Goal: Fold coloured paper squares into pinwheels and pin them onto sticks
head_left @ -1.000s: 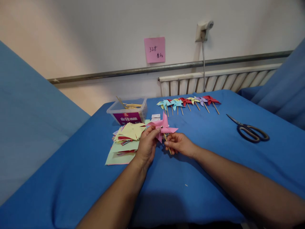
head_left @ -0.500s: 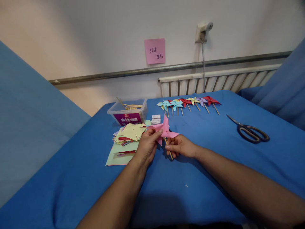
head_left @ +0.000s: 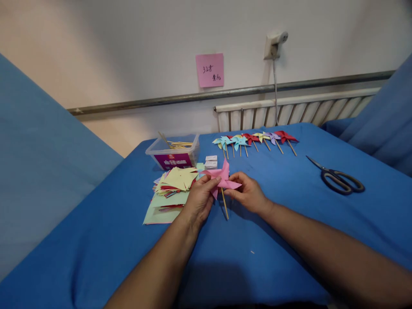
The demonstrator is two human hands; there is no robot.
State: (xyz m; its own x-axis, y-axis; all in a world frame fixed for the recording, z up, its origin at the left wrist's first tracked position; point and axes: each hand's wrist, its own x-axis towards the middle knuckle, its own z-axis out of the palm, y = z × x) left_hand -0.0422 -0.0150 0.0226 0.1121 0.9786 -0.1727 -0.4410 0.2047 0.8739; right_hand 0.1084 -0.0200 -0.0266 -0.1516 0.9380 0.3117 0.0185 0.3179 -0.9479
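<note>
A pink paper pinwheel (head_left: pixel 224 177) on a thin wooden stick (head_left: pixel 224 205) is held above the blue cloth. My left hand (head_left: pixel 202 195) is closed on it, thumb pressed on the paper near the centre. On the other side, my right hand (head_left: pixel 247 191) has its fingers curled behind the pinwheel's right blade, close to the top of the stick; the fingertips are partly hidden by the paper. The stick's lower end hangs free, pointing down.
Left of my hands lies a stack of cut paper sheets (head_left: pixel 175 180), with a clear plastic box (head_left: pixel 173 150) of sticks behind it. Small white boxes (head_left: pixel 211 163) stand nearby. Finished pinwheels (head_left: pixel 254 139) lie in a row at the back; scissors (head_left: pixel 337 176) rest at right.
My right hand has let go of the stick's lower part and moved up to behind the pinwheel. The stick now hangs more upright. My left hand keeps its hold.
</note>
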